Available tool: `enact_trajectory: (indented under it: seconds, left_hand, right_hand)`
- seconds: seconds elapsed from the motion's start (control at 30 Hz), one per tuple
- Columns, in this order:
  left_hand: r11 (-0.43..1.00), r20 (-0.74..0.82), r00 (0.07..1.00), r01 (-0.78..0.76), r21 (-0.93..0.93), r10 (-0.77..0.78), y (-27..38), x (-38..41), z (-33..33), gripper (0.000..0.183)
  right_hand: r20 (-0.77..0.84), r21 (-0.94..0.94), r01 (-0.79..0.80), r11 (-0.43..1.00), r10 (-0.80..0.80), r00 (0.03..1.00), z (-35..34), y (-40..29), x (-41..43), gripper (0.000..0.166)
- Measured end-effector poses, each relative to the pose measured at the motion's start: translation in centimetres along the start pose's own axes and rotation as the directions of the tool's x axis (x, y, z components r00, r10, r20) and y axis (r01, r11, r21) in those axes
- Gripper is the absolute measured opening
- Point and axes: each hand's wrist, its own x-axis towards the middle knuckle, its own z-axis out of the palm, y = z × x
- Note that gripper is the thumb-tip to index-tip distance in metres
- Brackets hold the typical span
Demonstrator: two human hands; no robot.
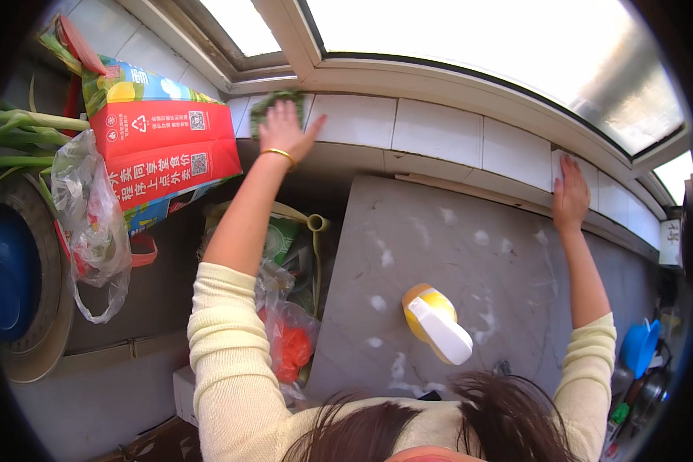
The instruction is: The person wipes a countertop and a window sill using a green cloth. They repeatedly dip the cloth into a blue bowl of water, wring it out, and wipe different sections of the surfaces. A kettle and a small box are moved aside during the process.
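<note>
My left hand [286, 131] presses flat on a green cloth [259, 115], against the white-tiled windowsill [355, 120] near its left end. The palm covers part of the cloth, and hand and cloth look slightly blurred. A yellow bangle [279, 152] circles that wrist. Farther right, my right hand [572, 196] rests on the sill's tiles with nothing in it. Between my arms, on a grey marbled countertop [421, 231], stands a yellow spray bottle [447, 305] with a white trigger head. White foam patches [386, 257] are scattered around it.
At the left, a red printed bag [161, 144] stands beside green onions [29, 136], a clear plastic bag [92, 219] and a blue basin [8, 271]. Bagged items [289, 341] fill the gap left of the countertop. Window frames [439, 78] rise behind the sill. A light-blue container [640, 346] sits far right.
</note>
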Motion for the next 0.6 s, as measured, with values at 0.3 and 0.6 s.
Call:
enact_trajectory:
  seconds: [0.3, 0.6]
  left_hand:
    - [0.999, -0.037, 0.999, 0.031, -0.026, -0.032, -2.9, -0.4, -0.8, 0.088]
    - [0.826, -0.157, 0.830, -0.553, -0.109, 0.535, 11.2, -3.1, 0.3, 0.076]
  right_hand:
    - [-0.001, 0.037, 0.080, 0.996, -0.080, 0.997, -0.7, 0.8, 0.4, 0.041]
    - [0.010, 0.023, 0.024, 0.999, -0.025, 1.000, -0.9, -0.1, 0.4, 0.040]
